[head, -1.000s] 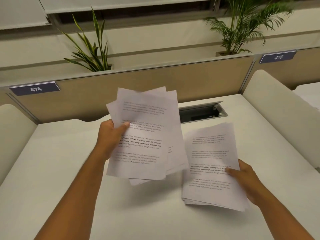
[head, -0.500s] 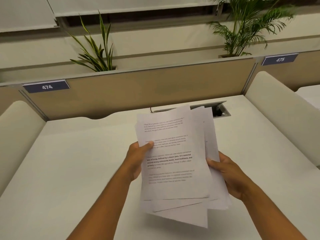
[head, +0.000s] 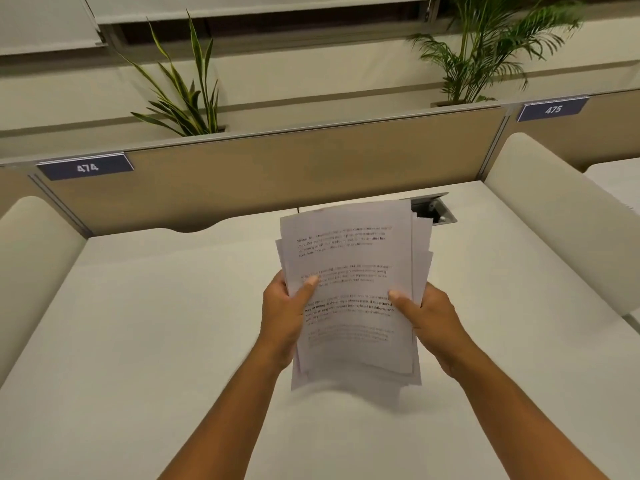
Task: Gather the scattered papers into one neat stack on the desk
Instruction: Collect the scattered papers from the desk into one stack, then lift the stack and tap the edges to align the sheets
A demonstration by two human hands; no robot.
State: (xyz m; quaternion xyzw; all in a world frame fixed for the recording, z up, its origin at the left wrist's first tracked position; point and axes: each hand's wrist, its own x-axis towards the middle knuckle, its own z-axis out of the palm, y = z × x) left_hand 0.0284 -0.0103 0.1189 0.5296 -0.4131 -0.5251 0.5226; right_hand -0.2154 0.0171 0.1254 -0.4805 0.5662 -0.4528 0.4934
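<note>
A bundle of printed white papers (head: 353,258) is held up above the white desk (head: 156,323), its sheets still slightly fanned at the right and bottom edges. My left hand (head: 284,313) grips the bundle's left edge, thumb on the top sheet. My right hand (head: 429,317) grips the right edge, thumb also on top. The papers cast a shadow on the desk just below them. No loose sheets show elsewhere on the desk.
A tan partition (head: 277,174) with label 474 (head: 86,167) closes the desk's far side. A cable hatch (head: 433,211) sits open behind the papers. Cream padded side panels (head: 554,216) flank the desk. Potted plants (head: 183,95) stand beyond the partition.
A second ago my left hand held one sheaf in the air while my right hand held another on the desk. The two were brought together, and both hands now hold one tighter bundle.
</note>
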